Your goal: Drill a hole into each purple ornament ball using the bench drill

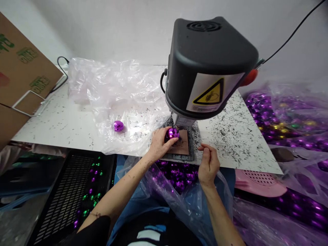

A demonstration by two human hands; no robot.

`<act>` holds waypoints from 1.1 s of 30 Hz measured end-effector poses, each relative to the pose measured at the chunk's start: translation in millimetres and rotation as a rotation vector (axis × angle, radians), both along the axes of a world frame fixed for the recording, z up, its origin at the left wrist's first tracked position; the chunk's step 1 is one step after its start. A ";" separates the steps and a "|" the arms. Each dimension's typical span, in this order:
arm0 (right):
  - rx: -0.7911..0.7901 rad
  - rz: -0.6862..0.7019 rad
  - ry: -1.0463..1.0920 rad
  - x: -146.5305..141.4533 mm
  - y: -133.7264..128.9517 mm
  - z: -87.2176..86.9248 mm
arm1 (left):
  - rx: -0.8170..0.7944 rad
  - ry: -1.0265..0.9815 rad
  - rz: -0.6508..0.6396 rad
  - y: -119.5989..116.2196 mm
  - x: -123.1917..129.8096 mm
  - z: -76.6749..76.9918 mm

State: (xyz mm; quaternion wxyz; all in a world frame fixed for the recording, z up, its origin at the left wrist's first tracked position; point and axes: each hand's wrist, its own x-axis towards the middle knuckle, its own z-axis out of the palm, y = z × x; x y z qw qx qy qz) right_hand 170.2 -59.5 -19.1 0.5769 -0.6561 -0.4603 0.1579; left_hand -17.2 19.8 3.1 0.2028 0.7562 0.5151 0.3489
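My left hand (159, 141) grips a shiny purple faceted ball (173, 133) between thumb and fingers, right under the head of a black bench drill press (205, 65). Beneath the ball lies a brown board (185, 143) on the machine's dark base. My right hand (208, 162) hovers at the table's front edge, right of the base, fingers curled; whether anything small is in them is hidden. Another purple ball (118, 126) rests on clear plastic to the left. In my lap, an open plastic bag holds many purple balls (179, 176).
Dark shavings litter the white table (230, 150). Crumpled clear plastic (120, 82) covers its back left, beside a cardboard box (23, 75). A black crate (64, 191) stands low left. Bagged purple balls (261, 109) and a pink stool (258, 182) are at right.
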 end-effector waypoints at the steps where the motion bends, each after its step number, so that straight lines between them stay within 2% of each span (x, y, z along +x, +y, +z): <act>1: -0.001 0.002 0.000 0.2 -0.5 -0.2 | 0.045 0.008 -0.028 -2.3 1.3 -1.4; 6: 0.015 0.006 0.006 4.2 -3.4 5.9 | 0.200 0.076 -0.130 -12.4 6.4 -4.9; 10: 0.071 -0.014 0.026 8.1 -1.8 29.0 | 0.166 0.113 -0.128 -13.0 10.6 -2.3; 13: 0.157 -0.030 0.046 10.2 6.8 63.3 | 0.118 0.086 -0.123 -10.7 15.2 -1.6; 16: 0.314 -0.041 0.033 12.8 23.3 108.6 | 0.099 0.060 -0.092 -8.9 19.5 -4.5; 20: 0.533 0.090 -0.066 17.5 50.2 160.0 | 0.102 0.071 -0.072 -9.1 21.4 -9.1; 23: 0.519 0.149 -0.141 18.3 63.8 179.3 | 0.097 0.072 -0.082 -9.6 21.1 -9.8; 28: 0.544 0.170 -0.174 16.7 73.7 197.6 | 0.098 0.068 -0.082 -9.9 21.1 -9.7; 31: 0.446 0.167 -0.246 21.5 84.7 210.1 | 0.093 0.064 -0.079 -9.6 22.0 -10.1; 33: 0.369 0.251 -0.256 25.1 95.1 215.9 | 0.092 0.059 -0.078 -9.5 22.7 -9.9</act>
